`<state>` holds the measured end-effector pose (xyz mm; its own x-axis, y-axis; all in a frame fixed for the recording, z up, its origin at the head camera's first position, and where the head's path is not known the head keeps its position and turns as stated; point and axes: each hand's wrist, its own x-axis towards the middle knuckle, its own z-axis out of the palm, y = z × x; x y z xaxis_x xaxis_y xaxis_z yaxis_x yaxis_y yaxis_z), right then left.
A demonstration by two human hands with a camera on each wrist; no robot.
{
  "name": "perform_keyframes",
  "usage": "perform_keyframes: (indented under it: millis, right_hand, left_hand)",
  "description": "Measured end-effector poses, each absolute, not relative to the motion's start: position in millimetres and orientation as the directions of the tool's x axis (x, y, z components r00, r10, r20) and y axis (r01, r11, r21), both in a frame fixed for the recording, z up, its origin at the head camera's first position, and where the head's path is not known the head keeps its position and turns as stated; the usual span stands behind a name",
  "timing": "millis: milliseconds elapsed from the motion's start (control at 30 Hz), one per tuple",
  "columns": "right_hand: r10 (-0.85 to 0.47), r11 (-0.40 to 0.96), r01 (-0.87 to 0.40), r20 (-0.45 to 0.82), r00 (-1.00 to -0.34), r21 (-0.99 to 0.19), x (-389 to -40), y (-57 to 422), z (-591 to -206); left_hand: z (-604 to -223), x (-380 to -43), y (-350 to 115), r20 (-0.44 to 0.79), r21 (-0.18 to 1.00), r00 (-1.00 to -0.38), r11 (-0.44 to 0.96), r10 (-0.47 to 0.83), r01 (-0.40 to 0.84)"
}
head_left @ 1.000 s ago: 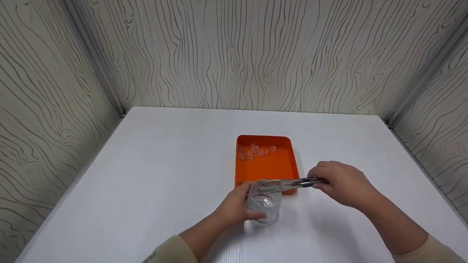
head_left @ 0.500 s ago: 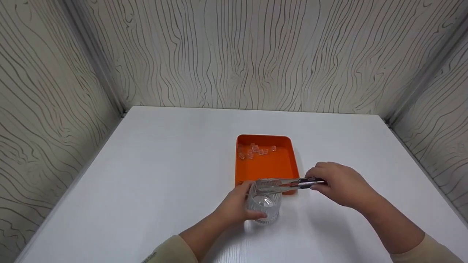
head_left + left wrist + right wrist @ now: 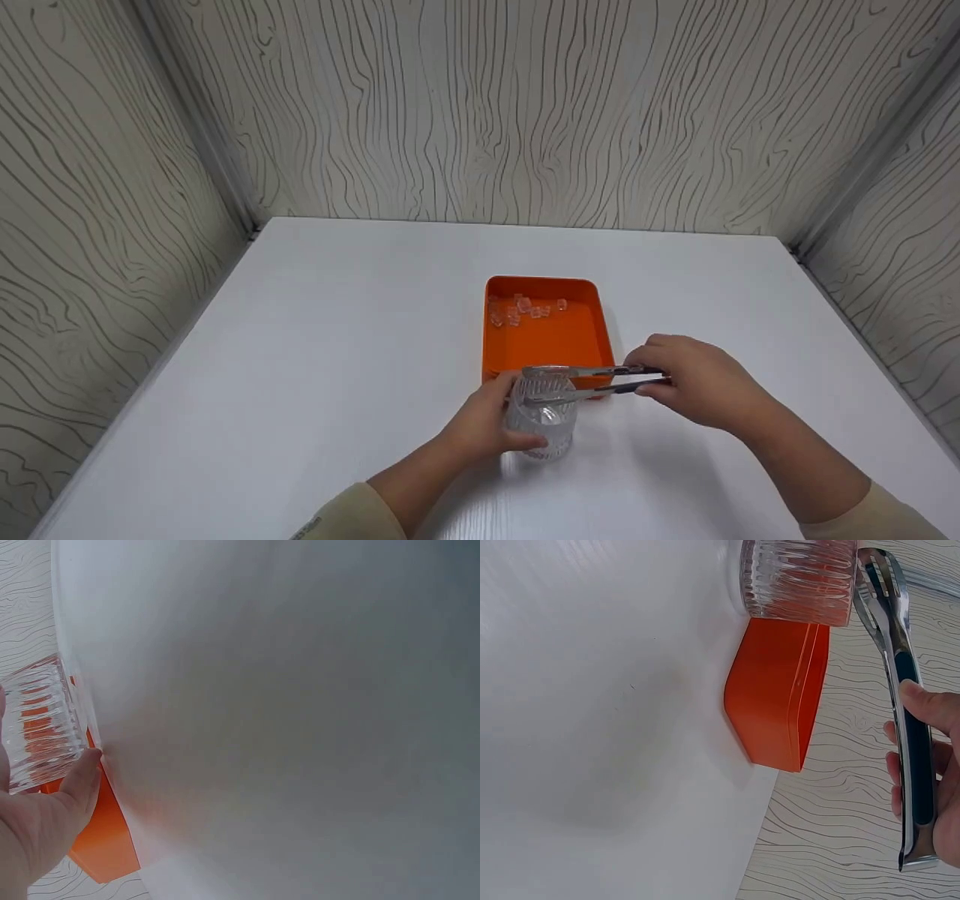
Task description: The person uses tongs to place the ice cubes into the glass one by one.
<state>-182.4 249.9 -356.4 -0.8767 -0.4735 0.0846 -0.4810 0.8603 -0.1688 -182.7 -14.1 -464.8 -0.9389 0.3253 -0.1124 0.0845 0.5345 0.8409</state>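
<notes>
Gripping the ribbed clear glass tumbler point(image 3: 541, 420) near the orange tray point(image 3: 547, 352), the left hand point(image 3: 480, 427) steadied something slippery and fragile; the right hand point(image 3: 697, 382) clasped metal tongs point(image 3: 585, 379), tips apart, over its rim.

You have a clear, vertically ribbed glass point(image 3: 541, 420) in your left hand point(image 3: 480, 427), its ridges catching orange reflections in the left wrist view. At its 12 o'clock sits a bright orange tray point(image 3: 547, 341), plain and unpatterned, with a cluster of clear, pink-tinged ice cubes point(image 3: 521, 309) toward its 11 o'clock corner. Your right hand point(image 3: 697, 382) grips shiny silver tongs point(image 3: 592, 379) with black handle inlays. The table point(image 3: 337, 360) is plain white. The walls point(image 3: 480, 105) are pale grey-beige with dark wavy wood-grain lines. Both sleeves point(image 3: 352, 517) are beige.
</notes>
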Motion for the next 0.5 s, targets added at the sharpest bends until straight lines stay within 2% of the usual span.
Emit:
perform_keyframes:
  millis: [367,500]
  right_hand:
    - [-0.468,0.862,-0.473,0.071,-0.881,-0.180,-184.4,249.8,-355.5]
    - [-0.478,0.855,-0.486,0.092,-0.874,-0.178,-185.8,251.4,-354.6]
  left_hand:
    - [-463.3,-183.2,-12.2,-0.155,0.844,-0.942,0.536,0.299,0.032]
    - [-464.0,-183.2,-12.7,-0.145,0.838,-0.942,0.544,0.304,0.047]
